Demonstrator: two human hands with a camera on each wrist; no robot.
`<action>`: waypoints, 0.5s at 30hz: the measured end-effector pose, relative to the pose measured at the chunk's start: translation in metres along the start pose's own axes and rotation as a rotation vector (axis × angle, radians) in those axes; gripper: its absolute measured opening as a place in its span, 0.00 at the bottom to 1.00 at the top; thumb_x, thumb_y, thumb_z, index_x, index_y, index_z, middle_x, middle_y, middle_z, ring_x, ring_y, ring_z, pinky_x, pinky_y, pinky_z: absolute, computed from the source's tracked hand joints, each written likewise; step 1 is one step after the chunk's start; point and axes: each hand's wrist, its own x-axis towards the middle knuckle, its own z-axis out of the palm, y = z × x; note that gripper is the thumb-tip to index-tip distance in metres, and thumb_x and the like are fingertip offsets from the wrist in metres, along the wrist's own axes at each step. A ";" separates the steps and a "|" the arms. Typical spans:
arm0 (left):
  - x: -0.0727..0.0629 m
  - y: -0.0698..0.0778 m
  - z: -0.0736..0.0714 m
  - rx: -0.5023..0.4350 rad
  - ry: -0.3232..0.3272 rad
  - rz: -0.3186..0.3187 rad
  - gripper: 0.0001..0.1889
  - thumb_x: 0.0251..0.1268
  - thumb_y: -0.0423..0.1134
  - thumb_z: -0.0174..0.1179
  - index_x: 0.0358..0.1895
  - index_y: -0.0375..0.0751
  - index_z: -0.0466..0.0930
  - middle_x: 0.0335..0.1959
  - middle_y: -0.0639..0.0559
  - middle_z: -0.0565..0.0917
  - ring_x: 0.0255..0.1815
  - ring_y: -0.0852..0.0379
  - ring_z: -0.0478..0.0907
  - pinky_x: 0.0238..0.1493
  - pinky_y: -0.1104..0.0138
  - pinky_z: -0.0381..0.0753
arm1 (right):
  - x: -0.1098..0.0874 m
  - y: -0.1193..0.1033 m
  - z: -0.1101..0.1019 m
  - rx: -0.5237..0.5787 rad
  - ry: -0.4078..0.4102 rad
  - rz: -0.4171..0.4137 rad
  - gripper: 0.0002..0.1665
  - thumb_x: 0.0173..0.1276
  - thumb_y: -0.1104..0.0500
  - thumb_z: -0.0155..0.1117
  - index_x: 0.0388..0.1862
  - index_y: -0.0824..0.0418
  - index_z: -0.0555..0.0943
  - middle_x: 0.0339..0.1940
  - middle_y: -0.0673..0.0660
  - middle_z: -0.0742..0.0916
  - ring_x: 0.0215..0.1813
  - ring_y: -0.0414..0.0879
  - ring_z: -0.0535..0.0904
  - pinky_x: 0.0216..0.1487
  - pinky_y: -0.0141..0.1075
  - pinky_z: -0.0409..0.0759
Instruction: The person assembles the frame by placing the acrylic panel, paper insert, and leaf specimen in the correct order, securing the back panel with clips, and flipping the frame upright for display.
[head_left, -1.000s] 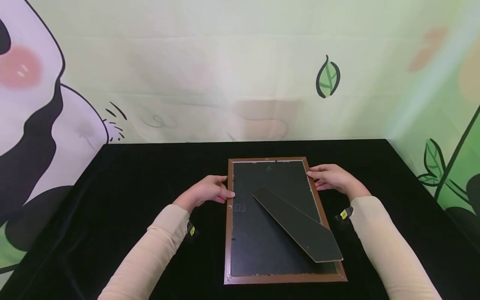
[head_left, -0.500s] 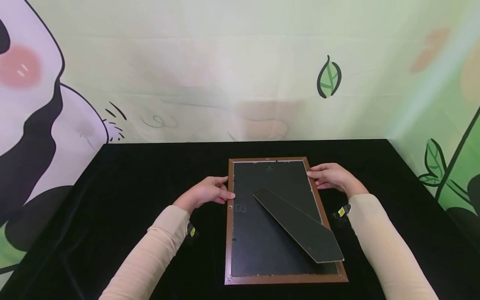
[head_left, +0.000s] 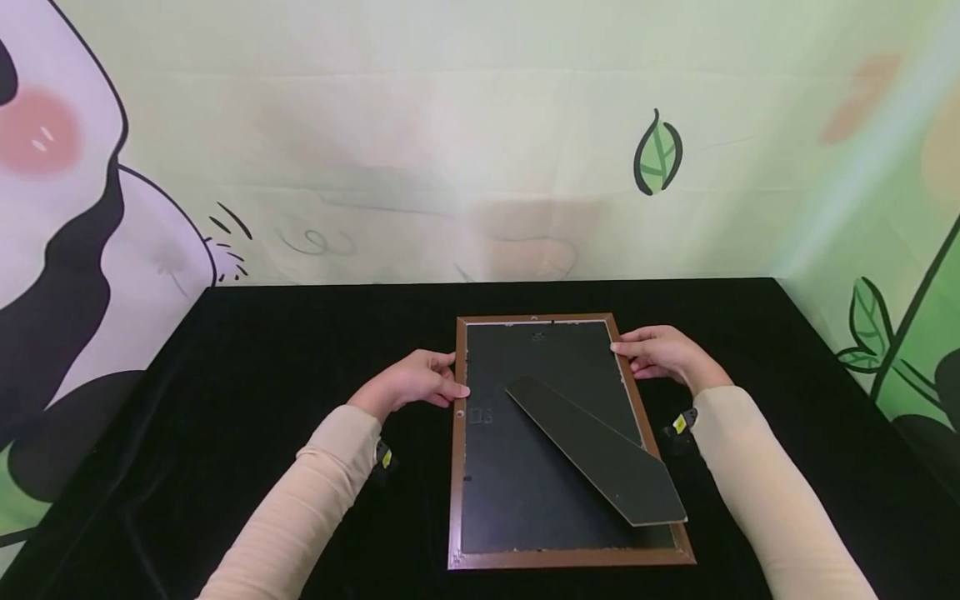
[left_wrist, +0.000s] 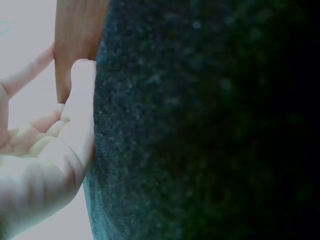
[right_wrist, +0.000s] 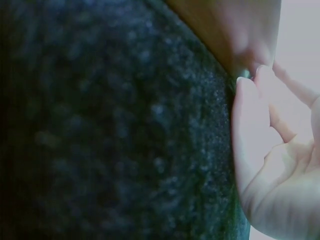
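Note:
A brown wooden picture frame [head_left: 456,467] lies on the black cloth with its back facing up. Its dark backing board [head_left: 540,483] carries a black easel stand [head_left: 600,454], slanting toward the lower right corner and jutting over the rim there. At the left side my left hand [head_left: 415,383] grips the rim, thumb on top and index finger along the outer edge. My right hand [head_left: 667,356] holds the opposite rim near the far corner, its fingertips overlapping the wood. Both wrist views show fingers [left_wrist: 82,90] at the wooden edge [right_wrist: 240,30].
Black cloth [head_left: 300,333] covers the table around the frame. Behind it hangs a pale green backdrop [head_left: 412,150] with a printed panda [head_left: 165,217] at left and leaves [head_left: 657,158] at right. Small dark wrist cameras [head_left: 384,456] sit under both sleeves.
Hardly anything differs. The frame stays in place with both hands on its sides; the right wrist and forearm have shifted slightly left.

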 end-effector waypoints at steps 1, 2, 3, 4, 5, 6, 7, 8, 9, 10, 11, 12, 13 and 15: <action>0.000 0.000 0.000 -0.001 0.000 -0.001 0.41 0.60 0.36 0.67 0.73 0.29 0.55 0.41 0.40 0.77 0.44 0.49 0.83 0.53 0.58 0.80 | 0.000 0.000 0.000 -0.005 0.002 0.002 0.33 0.68 0.52 0.64 0.63 0.72 0.68 0.31 0.50 0.80 0.29 0.39 0.77 0.38 0.31 0.83; 0.000 0.000 0.000 -0.001 0.002 -0.001 0.40 0.60 0.36 0.67 0.72 0.29 0.56 0.42 0.40 0.77 0.45 0.49 0.83 0.53 0.58 0.80 | 0.000 -0.001 0.001 -0.011 0.004 0.002 0.33 0.68 0.52 0.65 0.63 0.72 0.68 0.32 0.50 0.80 0.30 0.39 0.77 0.38 0.31 0.83; 0.000 0.000 0.000 -0.001 0.004 -0.003 0.40 0.60 0.36 0.67 0.72 0.29 0.57 0.43 0.40 0.77 0.45 0.49 0.83 0.53 0.58 0.80 | -0.001 -0.001 0.001 -0.017 0.007 0.003 0.33 0.68 0.52 0.65 0.63 0.71 0.69 0.32 0.50 0.80 0.30 0.39 0.77 0.38 0.31 0.83; 0.000 0.000 0.000 0.001 0.006 -0.001 0.39 0.60 0.36 0.67 0.72 0.29 0.57 0.44 0.40 0.77 0.45 0.49 0.83 0.53 0.58 0.80 | -0.001 -0.001 0.001 -0.024 0.008 0.004 0.33 0.67 0.51 0.65 0.62 0.71 0.69 0.32 0.50 0.80 0.30 0.39 0.77 0.38 0.31 0.83; 0.000 -0.001 0.000 0.000 0.009 -0.005 0.39 0.59 0.36 0.67 0.72 0.29 0.58 0.46 0.39 0.76 0.45 0.49 0.83 0.53 0.58 0.80 | -0.001 -0.002 0.002 -0.030 0.010 0.004 0.33 0.67 0.51 0.65 0.62 0.71 0.69 0.32 0.50 0.80 0.30 0.39 0.76 0.38 0.32 0.83; 0.000 0.000 0.001 0.000 0.013 -0.007 0.38 0.59 0.36 0.67 0.71 0.30 0.60 0.47 0.39 0.76 0.46 0.49 0.83 0.53 0.58 0.80 | -0.001 -0.002 0.002 -0.036 0.011 0.006 0.33 0.67 0.51 0.65 0.62 0.71 0.69 0.32 0.50 0.80 0.30 0.39 0.76 0.38 0.32 0.83; 0.000 0.000 0.001 -0.001 0.018 -0.009 0.37 0.59 0.36 0.67 0.70 0.30 0.61 0.50 0.39 0.76 0.46 0.49 0.83 0.53 0.59 0.80 | -0.001 -0.003 0.002 -0.041 0.012 0.008 0.33 0.67 0.51 0.65 0.62 0.71 0.69 0.32 0.51 0.80 0.30 0.39 0.76 0.38 0.32 0.83; 0.000 0.000 0.001 0.001 0.019 -0.008 0.36 0.59 0.36 0.67 0.70 0.30 0.62 0.52 0.39 0.75 0.46 0.50 0.83 0.53 0.59 0.80 | -0.001 -0.003 0.002 -0.043 0.014 0.011 0.34 0.67 0.50 0.65 0.62 0.71 0.69 0.32 0.50 0.80 0.30 0.39 0.76 0.38 0.32 0.83; 0.000 0.000 0.001 0.003 0.020 -0.006 0.36 0.59 0.36 0.67 0.70 0.30 0.63 0.53 0.39 0.75 0.46 0.50 0.83 0.53 0.59 0.80 | 0.000 -0.003 0.002 -0.046 0.015 0.014 0.34 0.67 0.50 0.66 0.62 0.71 0.69 0.32 0.50 0.80 0.29 0.39 0.76 0.38 0.32 0.83; 0.000 0.000 0.001 0.005 0.020 -0.005 0.36 0.60 0.36 0.67 0.69 0.30 0.63 0.53 0.39 0.75 0.46 0.50 0.83 0.53 0.59 0.80 | 0.000 -0.004 0.002 -0.048 0.016 0.017 0.34 0.66 0.50 0.66 0.62 0.70 0.69 0.31 0.50 0.80 0.29 0.39 0.76 0.38 0.32 0.83; 0.000 0.000 0.001 0.002 0.024 -0.008 0.35 0.60 0.37 0.67 0.69 0.31 0.64 0.54 0.39 0.75 0.46 0.50 0.83 0.53 0.59 0.80 | 0.000 -0.004 0.003 -0.051 0.018 0.020 0.34 0.66 0.50 0.66 0.62 0.70 0.69 0.31 0.50 0.80 0.28 0.39 0.76 0.37 0.32 0.83; -0.001 0.000 0.002 0.003 0.025 -0.007 0.35 0.60 0.37 0.67 0.69 0.30 0.64 0.53 0.40 0.75 0.45 0.50 0.83 0.53 0.59 0.80 | 0.000 -0.004 0.003 -0.052 0.020 0.021 0.34 0.66 0.50 0.66 0.62 0.70 0.69 0.30 0.50 0.80 0.28 0.39 0.76 0.37 0.32 0.83; -0.001 0.000 0.002 0.001 0.025 -0.005 0.36 0.60 0.37 0.67 0.69 0.30 0.63 0.52 0.40 0.75 0.45 0.50 0.83 0.52 0.59 0.80 | 0.001 -0.004 0.003 -0.055 0.023 0.021 0.34 0.66 0.50 0.66 0.62 0.70 0.69 0.30 0.50 0.80 0.27 0.39 0.76 0.37 0.32 0.83; 0.000 0.000 0.002 -0.001 0.025 -0.003 0.37 0.60 0.37 0.67 0.71 0.30 0.61 0.48 0.40 0.76 0.45 0.51 0.83 0.53 0.59 0.80 | 0.001 -0.004 0.003 -0.060 0.029 0.021 0.34 0.66 0.51 0.66 0.62 0.70 0.69 0.29 0.50 0.79 0.27 0.39 0.76 0.36 0.32 0.83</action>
